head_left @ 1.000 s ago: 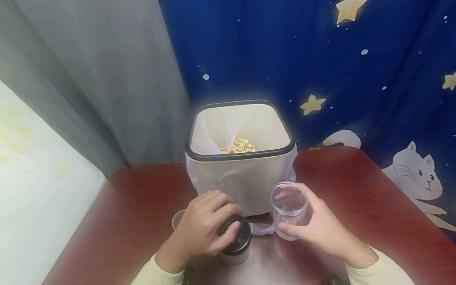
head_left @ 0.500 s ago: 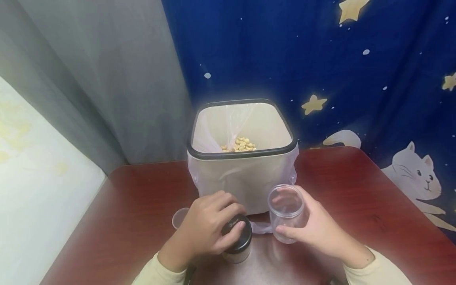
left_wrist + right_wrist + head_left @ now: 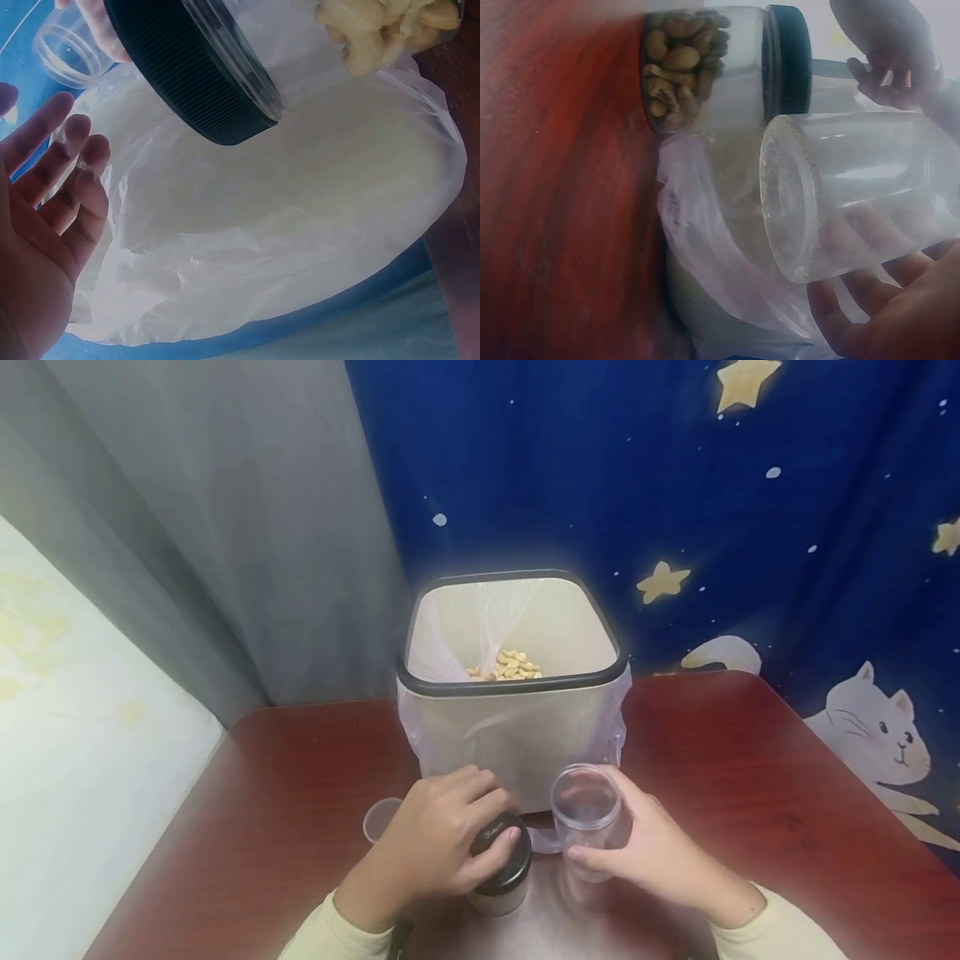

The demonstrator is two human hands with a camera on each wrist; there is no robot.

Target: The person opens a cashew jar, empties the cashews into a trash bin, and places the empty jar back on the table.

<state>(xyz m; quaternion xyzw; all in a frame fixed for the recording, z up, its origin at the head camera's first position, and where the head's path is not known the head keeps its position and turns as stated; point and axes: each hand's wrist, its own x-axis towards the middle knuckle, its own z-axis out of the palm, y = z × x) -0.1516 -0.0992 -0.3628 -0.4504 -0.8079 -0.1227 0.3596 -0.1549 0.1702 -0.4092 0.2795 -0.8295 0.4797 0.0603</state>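
A clear jar with a black screw lid (image 3: 516, 870) stands upright in front of the bin, with nuts (image 3: 679, 67) at its bottom. Over that lid hovers my left hand (image 3: 442, 835), its fingers loosely bent; the left wrist view shows a gap between fingertips (image 3: 91, 191) and lid. My right hand (image 3: 656, 852) grips a clear, lidless jar (image 3: 870, 157) round its side, fingers behind and thumb in front. This jar is upright with nothing inside, just right of the lidded one.
A cream bin (image 3: 517, 735) with a black rim and a plastic liner stands behind the jars, several nuts (image 3: 513, 666) inside. Partly hidden behind my left hand is a clear round container (image 3: 379, 818). A reddish-brown table (image 3: 727, 777) lies below, curtains (image 3: 525, 468) behind.
My right hand has carried the lidless jar left and slightly nearer to me, closer to the lidded jar. The left hand has barely shifted over the lid.
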